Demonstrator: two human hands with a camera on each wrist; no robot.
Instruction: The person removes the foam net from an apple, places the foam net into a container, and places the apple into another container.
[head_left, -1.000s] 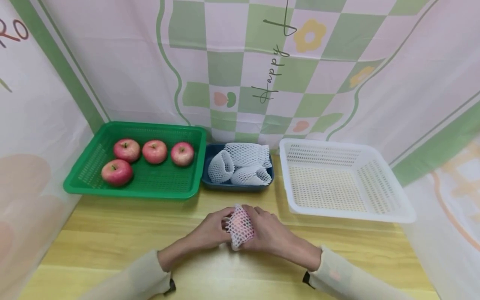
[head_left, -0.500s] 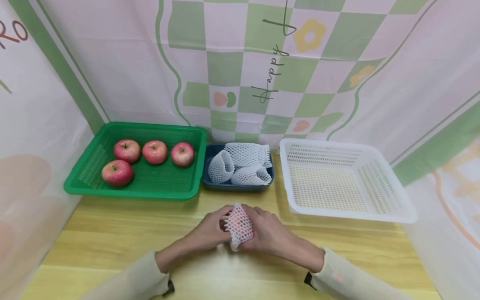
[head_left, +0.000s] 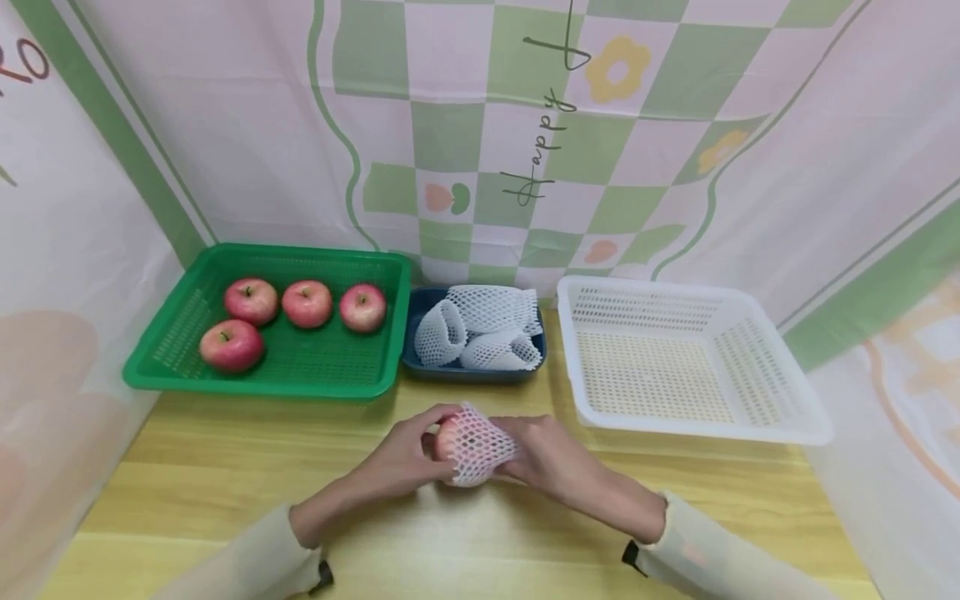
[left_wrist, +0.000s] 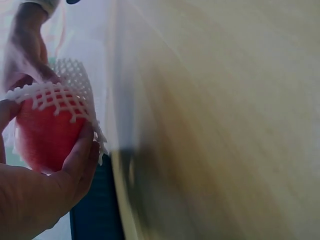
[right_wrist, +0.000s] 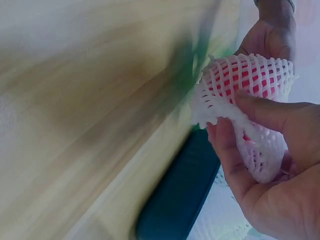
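In front of me, my left hand point(head_left: 397, 457) grips a red apple point(left_wrist: 47, 137) with curled fingers and thumb. A white foam net sleeve point(head_left: 482, 447) covers part of the apple; the side toward my left hand is bare. My right hand point(head_left: 553, 463) holds the sleeve at its narrower right end, thumb on the mesh in the right wrist view. Both hands are above the table. My right palm is partly hidden by the net in the left wrist view.
A green basket point(head_left: 330, 371) with several apples stands at the back left. Beside it, a dark blue tray point(head_left: 480, 375) holds several foam net sleeves point(head_left: 495, 308). At the right is a white basket point(head_left: 697, 429) on the wooden table point(head_left: 480, 550). Printed cloth point(head_left: 450, 142) hangs behind.
The apple and its sleeve have turned, so that more bare apple shows on the left. My left hand has shifted left, and the right hand slid right toward the sleeve's narrow end.
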